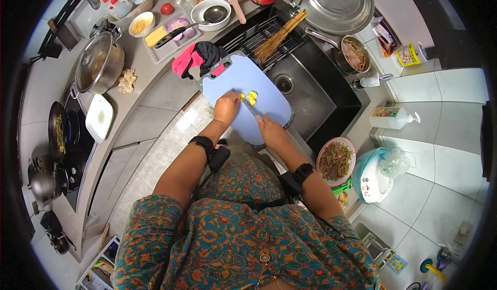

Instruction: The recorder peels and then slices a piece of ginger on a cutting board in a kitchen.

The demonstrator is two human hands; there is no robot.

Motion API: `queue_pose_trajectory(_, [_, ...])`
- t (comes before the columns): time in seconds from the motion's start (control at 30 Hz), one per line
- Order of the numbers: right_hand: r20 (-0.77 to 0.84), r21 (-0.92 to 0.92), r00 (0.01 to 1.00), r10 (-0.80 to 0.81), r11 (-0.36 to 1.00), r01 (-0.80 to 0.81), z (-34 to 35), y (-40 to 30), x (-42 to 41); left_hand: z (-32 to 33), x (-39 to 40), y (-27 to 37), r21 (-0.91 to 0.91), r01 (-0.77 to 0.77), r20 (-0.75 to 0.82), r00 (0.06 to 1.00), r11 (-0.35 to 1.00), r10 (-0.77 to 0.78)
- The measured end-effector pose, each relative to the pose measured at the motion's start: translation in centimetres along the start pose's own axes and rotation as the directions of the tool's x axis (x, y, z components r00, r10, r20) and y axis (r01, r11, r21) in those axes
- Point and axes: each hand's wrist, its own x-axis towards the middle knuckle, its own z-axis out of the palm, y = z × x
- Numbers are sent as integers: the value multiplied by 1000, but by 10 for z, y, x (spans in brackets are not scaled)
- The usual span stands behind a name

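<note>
A pale blue plastic cutting board (pixel 240 76) lies across the counter edge and the sink's front edge. My right hand (pixel 271 133) is closed around the handle of a kitchen knife (pixel 251 107), whose blade points up and left over the board. At the blade's tip, my left hand (pixel 227 107) presses a small yellow piece of food (pixel 242 96) with bent fingers. Several yellow slices (pixel 252 97) lie on the board just right of the blade. Which food they are cut from I cannot tell.
Beyond the board are a black sink (pixel 306 100), a straw brush (pixel 281 36) on its rack and a pink and black cloth (pixel 200 59). A bowl with a ladle (pixel 210 15) stands at the back. A lidded steel pot (pixel 99 63) is left, a bowl of chopped food (pixel 336 161) right.
</note>
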Motion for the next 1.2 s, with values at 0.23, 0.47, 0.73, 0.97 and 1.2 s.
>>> queue_pose_trajectory(0.23, [44,5,999,29,1000,-30,-3,6,-22,-7,1,-1,15,17,-14,1000,1000,-17])
queue_pose_trajectory(0.47, [-5,4,1000,27,1000,-27,5,6,-20,1,-12,11,-116,-38,9,999,993,40])
queue_pose_trajectory(0.73, [-15,28,1000,-6,1000,6,16,24,-18,16,-10,12,-66,67,-22,997,996,-68])
queue_pose_trajectory(0.97, [-97,160,994,-57,984,73,18,47,-39,12,-10,6,-45,106,-22,994,993,-107])
queue_pose_trajectory(1.2, [-234,75,970,-61,994,80,-16,26,-40,-13,-14,15,-161,194,-196,954,968,-224])
